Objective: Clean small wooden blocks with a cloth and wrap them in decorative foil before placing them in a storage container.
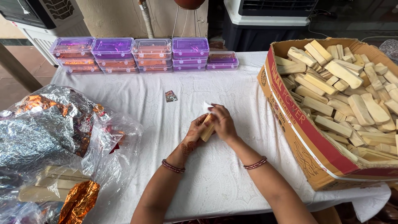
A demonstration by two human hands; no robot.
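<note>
Both my hands meet at the middle of the white-clothed table (232, 95). My left hand (195, 133) grips a pale rectangular wooden block (207, 132) from below. My right hand (224, 122) closes over the block's upper end, and a small white slip (207, 106) pokes out at my fingertips. Each wrist wears a dark red bangle. A big cardboard box (298, 137) at the right is piled with several similar pale wooden blocks (344, 95).
Stacks of clear plastic boxes with purple lids (145, 52) line the far edge. A heap of silver and orange foil in clear plastic (49, 128) fills the left, with pale blocks under plastic (54, 182) below it. A small foil scrap (170, 96) lies on the cloth.
</note>
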